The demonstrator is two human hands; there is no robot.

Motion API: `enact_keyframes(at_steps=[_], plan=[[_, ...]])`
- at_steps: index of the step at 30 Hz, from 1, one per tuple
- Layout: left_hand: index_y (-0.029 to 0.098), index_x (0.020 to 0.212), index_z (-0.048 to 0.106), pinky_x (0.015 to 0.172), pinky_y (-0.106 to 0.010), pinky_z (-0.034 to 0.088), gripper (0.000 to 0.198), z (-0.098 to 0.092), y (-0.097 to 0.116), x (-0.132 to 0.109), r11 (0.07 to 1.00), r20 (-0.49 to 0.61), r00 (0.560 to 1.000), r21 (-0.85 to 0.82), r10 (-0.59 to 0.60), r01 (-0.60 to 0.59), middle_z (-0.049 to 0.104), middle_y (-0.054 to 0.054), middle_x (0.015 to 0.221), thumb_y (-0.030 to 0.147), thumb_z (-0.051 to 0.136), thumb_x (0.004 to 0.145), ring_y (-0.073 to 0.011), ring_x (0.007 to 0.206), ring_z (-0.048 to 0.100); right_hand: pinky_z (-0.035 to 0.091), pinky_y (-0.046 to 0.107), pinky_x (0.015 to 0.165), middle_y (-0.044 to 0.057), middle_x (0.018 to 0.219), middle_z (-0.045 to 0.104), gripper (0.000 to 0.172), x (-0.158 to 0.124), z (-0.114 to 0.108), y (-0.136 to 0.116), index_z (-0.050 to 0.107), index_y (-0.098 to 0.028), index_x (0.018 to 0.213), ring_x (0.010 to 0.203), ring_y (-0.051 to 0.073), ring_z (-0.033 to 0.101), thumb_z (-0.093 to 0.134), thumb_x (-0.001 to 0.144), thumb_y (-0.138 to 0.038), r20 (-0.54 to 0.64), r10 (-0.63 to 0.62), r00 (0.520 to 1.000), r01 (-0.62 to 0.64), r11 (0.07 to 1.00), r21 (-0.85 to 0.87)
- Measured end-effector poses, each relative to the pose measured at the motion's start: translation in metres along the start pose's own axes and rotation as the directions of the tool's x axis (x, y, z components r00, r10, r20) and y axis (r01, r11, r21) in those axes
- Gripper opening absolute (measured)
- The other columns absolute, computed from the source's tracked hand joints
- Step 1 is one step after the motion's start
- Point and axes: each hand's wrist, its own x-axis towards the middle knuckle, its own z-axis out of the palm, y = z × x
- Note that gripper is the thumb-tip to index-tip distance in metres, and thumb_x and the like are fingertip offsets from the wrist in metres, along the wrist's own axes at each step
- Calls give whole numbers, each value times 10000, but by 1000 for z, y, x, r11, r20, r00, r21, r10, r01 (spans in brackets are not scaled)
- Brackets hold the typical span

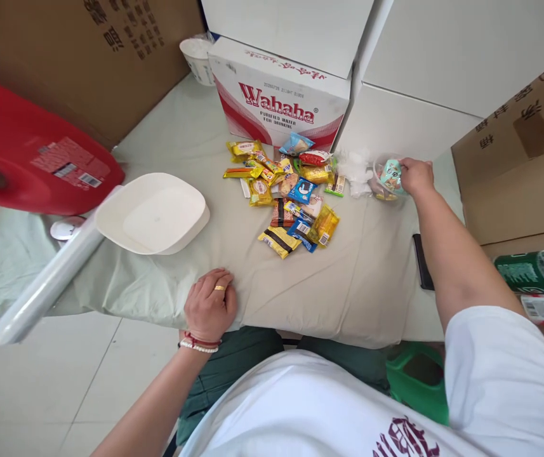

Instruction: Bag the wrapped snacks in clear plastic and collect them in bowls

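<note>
My right hand (417, 176) reaches to the far right of the table, its fingers closed on the edge of a small teal snack packet (391, 174). The packet is at the mouth of a clear plastic container (386, 192), where other small wrapped items show faintly. Near the table's front edge rests my left hand (211, 303), curled into a loose fist with nothing visible in it. Between the hands and farther back lies a pile of wrapped snacks (295, 190) in yellow, blue, red and orange. A cream-coloured plastic basin (176, 222) stands to the left of the pile.
Behind the snacks stands a Wahaha water carton (281, 95). Crumpled clear plastic (355, 170) lies beside the container. A red jug (38, 152) and a plastic film roll (47, 279) are at left. A black phone-like object (423, 261) and bottles (533, 270) are at right.
</note>
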Motion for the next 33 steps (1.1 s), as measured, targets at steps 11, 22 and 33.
enact_keyframes(at_steps=[11,22,33], plan=[[211,997,707,930,-403,552,210,1,-1,-3,996,52,996,-40,-72,74,776,-92,1047,95,590,866,-272,1083,725,335,494,1011,215,1317,624,416,-20,19,-3,643,-169,1350,1267,356,415,579,955,-281,-125,-139,982,117,979,-168],[229,971,714,961,-434,541,222,4,-3,-9,982,102,983,-96,-153,163,771,-99,1076,115,576,840,-284,1126,700,407,411,865,183,1273,619,375,-75,31,-63,692,-169,1231,1043,284,568,459,937,-156,-25,-380,925,369,910,-189],[220,954,708,940,-421,548,213,5,-1,-8,979,47,986,-124,-159,164,759,-101,1051,103,562,853,-271,1080,693,456,320,714,76,960,693,239,-162,64,-56,707,-173,1042,716,166,561,561,897,-293,-45,-106,993,115,892,437]])
